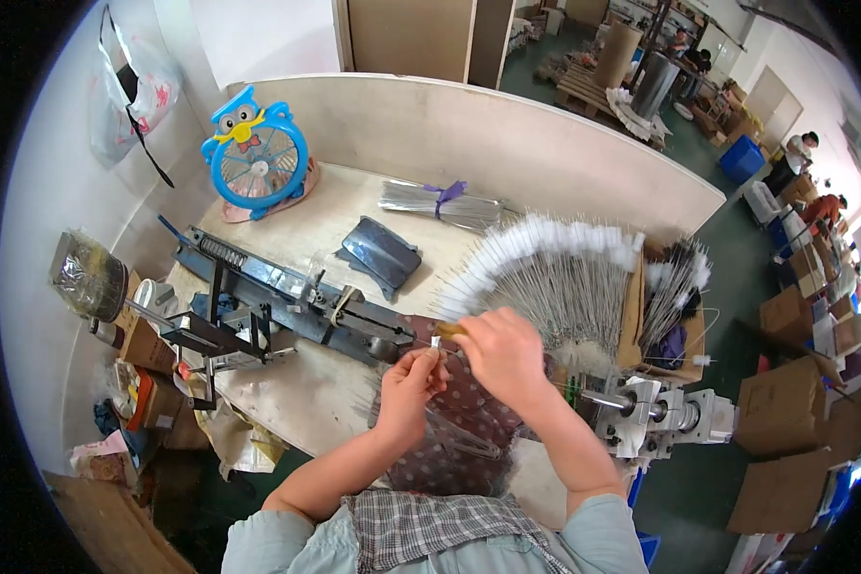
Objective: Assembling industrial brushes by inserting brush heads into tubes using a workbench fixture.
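My left hand (409, 387) is closed in a pinch, with a small white piece (435, 342) standing at its fingertips. Just to the right, my right hand (502, 354) is wrapped round a short yellow-brown object (450, 329), whose kind I cannot make out. The two hands almost meet above a dark dotted cloth (459, 445). Left of them lies a long dark metal bench fixture (287, 292) with a spring and clamps; its near end is close to my left hand. A large fan of thin wire rods with white tufted ends (555, 263) spreads beyond my right hand.
A tied bundle of wires (440, 203), a dark plastic case (381, 256) and a blue toy-shaped fan (258, 158) stand on the table. A metal machine (660, 416) is at the right, beside a cardboard box (631, 306). A low partition (507, 134) borders the table's far side.
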Demonstrator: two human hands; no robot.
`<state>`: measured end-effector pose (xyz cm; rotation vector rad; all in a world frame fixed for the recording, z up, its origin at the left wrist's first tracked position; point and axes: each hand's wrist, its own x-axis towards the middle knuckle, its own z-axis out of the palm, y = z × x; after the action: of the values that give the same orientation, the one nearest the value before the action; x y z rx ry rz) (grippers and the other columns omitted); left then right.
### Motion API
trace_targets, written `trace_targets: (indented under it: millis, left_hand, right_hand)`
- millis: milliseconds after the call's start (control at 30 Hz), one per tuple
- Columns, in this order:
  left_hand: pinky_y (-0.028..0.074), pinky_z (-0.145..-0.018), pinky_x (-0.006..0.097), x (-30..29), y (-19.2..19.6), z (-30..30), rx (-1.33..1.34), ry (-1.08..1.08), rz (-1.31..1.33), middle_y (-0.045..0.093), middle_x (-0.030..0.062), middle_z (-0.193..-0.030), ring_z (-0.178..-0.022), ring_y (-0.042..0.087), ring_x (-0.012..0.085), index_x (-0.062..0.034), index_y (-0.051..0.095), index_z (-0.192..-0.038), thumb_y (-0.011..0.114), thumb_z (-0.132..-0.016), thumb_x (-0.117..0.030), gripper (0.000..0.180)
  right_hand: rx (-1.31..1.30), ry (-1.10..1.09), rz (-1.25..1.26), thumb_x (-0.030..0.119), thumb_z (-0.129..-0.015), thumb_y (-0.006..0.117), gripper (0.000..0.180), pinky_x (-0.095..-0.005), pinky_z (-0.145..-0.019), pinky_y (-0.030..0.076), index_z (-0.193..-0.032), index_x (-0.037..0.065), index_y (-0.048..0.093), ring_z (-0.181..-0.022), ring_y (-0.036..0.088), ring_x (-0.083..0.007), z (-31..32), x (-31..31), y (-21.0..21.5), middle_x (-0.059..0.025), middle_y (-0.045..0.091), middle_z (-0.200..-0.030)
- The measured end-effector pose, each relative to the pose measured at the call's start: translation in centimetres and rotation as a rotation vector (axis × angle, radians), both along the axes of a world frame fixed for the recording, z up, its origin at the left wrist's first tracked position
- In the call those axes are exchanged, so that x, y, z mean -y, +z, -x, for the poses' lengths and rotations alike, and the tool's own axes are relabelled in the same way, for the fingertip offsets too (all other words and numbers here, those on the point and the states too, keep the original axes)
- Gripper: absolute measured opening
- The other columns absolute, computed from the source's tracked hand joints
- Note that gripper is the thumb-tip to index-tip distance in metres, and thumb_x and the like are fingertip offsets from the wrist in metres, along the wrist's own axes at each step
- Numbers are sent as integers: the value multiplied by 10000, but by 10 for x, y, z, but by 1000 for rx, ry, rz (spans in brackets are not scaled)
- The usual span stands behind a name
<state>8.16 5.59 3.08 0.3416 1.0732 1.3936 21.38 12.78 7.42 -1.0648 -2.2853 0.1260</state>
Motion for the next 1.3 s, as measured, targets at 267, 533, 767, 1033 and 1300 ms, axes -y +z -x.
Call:
trace_targets:
  millis: [267,533,767,1033,1300]
  left_hand:
    - [401,-557,216,2,-7,11,-50,-124,-68,583,40,-699,-598,520,86,-25,575,-956,507,-943,-244,229]
    - [444,-845,341,-1,-6,10,158,-64,-33,613,93,-962,-880,590,185,-30,530,-1080,313,-982,-424,461]
    - [451,-809,307,3,-7,0,238,84,-163,605,28,-957,-947,581,150,-85,546,-1003,443,-956,-300,244]
    - [491,-777,306,-2,-7,-8,181,143,-140,617,52,-937,-869,611,149,-47,543,-972,527,-909,-132,108]
    - [496,-762,300,-1,-8,-11,171,140,-132,616,64,-953,-863,616,153,-42,532,-958,554,-877,-68,88]
  right_hand:
    - [-99,53,351,197,-784,650,153,-371,-653,466,-851,62,682,-745,583,-265,6,3,2,-87,634,-746]
    - [-112,28,364,230,-770,668,211,-374,-686,461,-891,57,676,-777,585,-277,12,12,-3,-104,639,-804]
    - [-34,-50,-4,209,-683,712,320,-348,-758,405,-975,95,645,-900,552,-199,27,26,-12,-16,623,-902]
    - [-72,29,-140,185,-700,703,222,-359,-807,397,-922,165,693,-940,548,-195,10,22,-15,19,616,-893]
    - [-66,44,-82,202,-691,722,260,-367,-828,407,-947,166,692,-945,548,-209,-11,26,-9,8,620,-914]
